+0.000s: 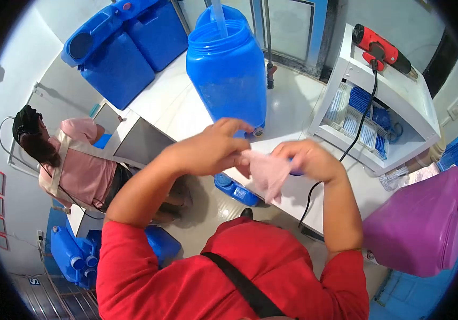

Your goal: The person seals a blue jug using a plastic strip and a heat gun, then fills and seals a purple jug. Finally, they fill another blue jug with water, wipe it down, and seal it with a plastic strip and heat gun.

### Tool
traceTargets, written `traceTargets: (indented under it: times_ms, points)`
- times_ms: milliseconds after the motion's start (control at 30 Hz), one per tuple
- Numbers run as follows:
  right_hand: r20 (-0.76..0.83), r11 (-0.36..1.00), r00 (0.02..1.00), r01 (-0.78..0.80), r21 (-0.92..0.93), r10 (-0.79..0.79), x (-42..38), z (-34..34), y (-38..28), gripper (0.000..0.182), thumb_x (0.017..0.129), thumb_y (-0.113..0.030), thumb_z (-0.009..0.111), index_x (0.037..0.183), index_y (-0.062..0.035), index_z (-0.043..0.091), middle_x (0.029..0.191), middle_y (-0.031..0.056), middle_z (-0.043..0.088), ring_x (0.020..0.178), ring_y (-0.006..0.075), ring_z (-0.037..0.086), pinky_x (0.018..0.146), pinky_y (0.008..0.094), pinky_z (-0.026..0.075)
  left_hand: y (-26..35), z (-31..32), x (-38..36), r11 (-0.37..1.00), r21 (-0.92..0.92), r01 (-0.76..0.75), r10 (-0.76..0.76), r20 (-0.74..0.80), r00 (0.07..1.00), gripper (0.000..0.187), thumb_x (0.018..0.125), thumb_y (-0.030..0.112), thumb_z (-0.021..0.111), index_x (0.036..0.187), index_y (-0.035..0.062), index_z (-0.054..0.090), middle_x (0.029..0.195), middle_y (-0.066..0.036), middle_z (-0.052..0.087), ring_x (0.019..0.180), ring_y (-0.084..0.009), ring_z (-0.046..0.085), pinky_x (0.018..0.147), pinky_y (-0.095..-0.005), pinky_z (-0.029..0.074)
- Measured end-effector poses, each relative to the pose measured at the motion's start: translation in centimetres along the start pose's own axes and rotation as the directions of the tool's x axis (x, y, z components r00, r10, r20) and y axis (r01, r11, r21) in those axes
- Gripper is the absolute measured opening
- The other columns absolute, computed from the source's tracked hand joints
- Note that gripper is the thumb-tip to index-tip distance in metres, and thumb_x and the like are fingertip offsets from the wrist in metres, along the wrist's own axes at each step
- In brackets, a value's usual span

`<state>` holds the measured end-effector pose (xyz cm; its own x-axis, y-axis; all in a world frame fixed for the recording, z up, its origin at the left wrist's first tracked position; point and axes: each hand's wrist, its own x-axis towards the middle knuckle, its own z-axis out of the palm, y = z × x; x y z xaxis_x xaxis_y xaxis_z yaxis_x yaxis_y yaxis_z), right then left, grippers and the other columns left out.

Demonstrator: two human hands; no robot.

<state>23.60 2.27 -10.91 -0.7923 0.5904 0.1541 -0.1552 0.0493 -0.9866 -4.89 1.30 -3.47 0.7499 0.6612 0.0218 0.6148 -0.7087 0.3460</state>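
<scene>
A pale pink cloth (269, 172) hangs between my two hands, over the front edge of the white counter (173, 114). My left hand (213, 149) pinches the cloth at its left side. My right hand (309, 160) is closed at the cloth's upper right, with a small blue object (297, 166) partly hidden beneath the fingers. Just beyond my hands stands an open blue water container (226, 74) with a clear tube (219, 18) going into its mouth.
Blue jugs (114, 69) stand at the back left. A white shelf (376, 101) carries a red heat gun (381, 48), its black cable trailing down. A purple container (421, 224) is at right. Another person (82, 165) works at left. A blue bottle (235, 190) lies below the counter.
</scene>
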Motion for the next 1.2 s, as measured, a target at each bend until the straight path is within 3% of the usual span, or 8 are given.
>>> traceTargets:
  times_ms: [333,433,500,533,700,867,1100,1200]
  points:
    - [-0.559,0.458,0.827,0.475,0.752,0.061,4.0,3.4,3.5,0.054,0.104,-0.039,0.041,0.146,-0.0063,0.042,0.145,0.0147,0.05,0.132,0.0299,0.051,0.111,0.0447,0.042,-0.2,-4.1,2.4,0.987,0.152,-0.044,0.118,-0.517,0.848,0.044,0.084,0.022,0.077,0.122,0.0044,0.061,0.13,-0.016,0.055,0.124,-0.0341,0.051,0.106,-0.0441,0.039]
    - [-0.648,0.544,0.713,0.667,0.51,-0.267,6.0,1.1,2.1,0.05,0.105,-0.032,0.043,0.148,-0.0065,0.04,0.143,0.0151,0.051,0.131,0.0303,0.052,0.113,0.0448,0.038,-4.1,-5.0,1.8,0.999,0.015,0.046,-0.013,-0.83,0.557,0.056,0.09,0.026,0.072,0.135,0.0028,0.048,0.136,-0.015,0.052,0.128,-0.0293,0.049,0.109,-0.0402,0.036]
    - [-0.755,0.866,0.503,0.471,-0.168,-0.42,9.6,0.8,0.0,0.048,0.103,-0.02,0.047,0.148,-0.0036,0.04,0.146,0.0176,0.047,0.136,0.0331,0.046,0.114,0.0455,0.033,-7.1,-4.8,3.1,0.992,-0.106,0.074,-0.128,-0.882,0.453,0.059,0.094,0.028,0.068,0.141,0.0033,0.043,0.141,-0.016,0.049,0.131,-0.0292,0.047,0.11,-0.0397,0.035]
    - [-0.437,0.52,0.321,0.247,-0.818,-0.84,12.1,-0.9,0.8,0.052,0.099,-0.013,0.053,0.148,-0.001,0.038,0.149,0.0229,0.039,0.141,0.0383,0.037,0.116,0.0474,0.029,-9.0,-4.6,4.1,0.983,-0.184,0.01,-0.173,-0.905,0.389,0.063,0.095,0.03,0.065,0.145,0.002,0.037,0.143,-0.019,0.047,0.133,-0.0305,0.045,0.112,-0.0408,0.033]
    - [-0.409,0.411,0.316,-0.063,-0.909,-0.856,17.7,1.9,-2.7,0.052,0.101,-0.016,0.051,0.15,-0.0015,0.039,0.152,0.0263,0.035,0.145,0.0392,0.03,0.119,0.0461,0.025,-10.7,-2.2,7.4,0.888,-0.347,-0.302,-0.258,-0.919,0.298,0.078,0.1,0.039,0.054,0.154,-0.0045,0.018,0.151,-0.027,0.037,0.135,-0.0294,0.043,0.113,-0.0378,0.031]
    - [-0.507,0.886,0.726,0.379,-0.268,-0.464,23.2,-12.1,-2.3,0.057,0.104,-0.039,0.049,0.148,-0.0025,0.044,0.141,0.017,0.055,0.133,0.0242,0.05,0.112,0.0342,0.035,-10.3,-1.9,8.4,0.922,-0.305,-0.239,-0.247,-0.938,0.245,0.084,0.099,0.053,0.049,0.154,-0.004,0.021,0.148,-0.027,0.037,0.134,-0.0299,0.044,0.114,-0.0397,0.031]
    - [-0.598,0.834,0.646,-0.113,0.54,0.475,17.0,-8.4,6.9,0.075,0.102,-0.064,0.033,0.153,-0.0095,0.039,0.15,0.0187,0.045,0.13,0.0268,0.051,0.111,0.0371,0.036,-10.5,-1.5,8.9,0.897,-0.332,-0.293,-0.279,-0.938,0.207,0.092,0.094,0.06,0.053,0.155,-0.0012,0.021,0.145,-0.025,0.043,0.131,-0.0301,0.047,0.112,-0.0406,0.034]
    - [-0.666,0.899,0.699,0.076,0.431,0.26,14.6,-4.1,5.1,0.079,0.101,-0.066,0.03,0.155,-0.0083,0.035,0.154,0.0171,0.04,0.135,0.0267,0.047,0.113,0.0367,0.034,-10.3,-1.6,9.0,0.914,-0.32,-0.25,-0.282,-0.943,0.174,0.094,0.093,0.062,0.052,0.155,-0.0016,0.022,0.145,-0.025,0.043,0.132,-0.0309,0.047,0.113,-0.0412,0.034]
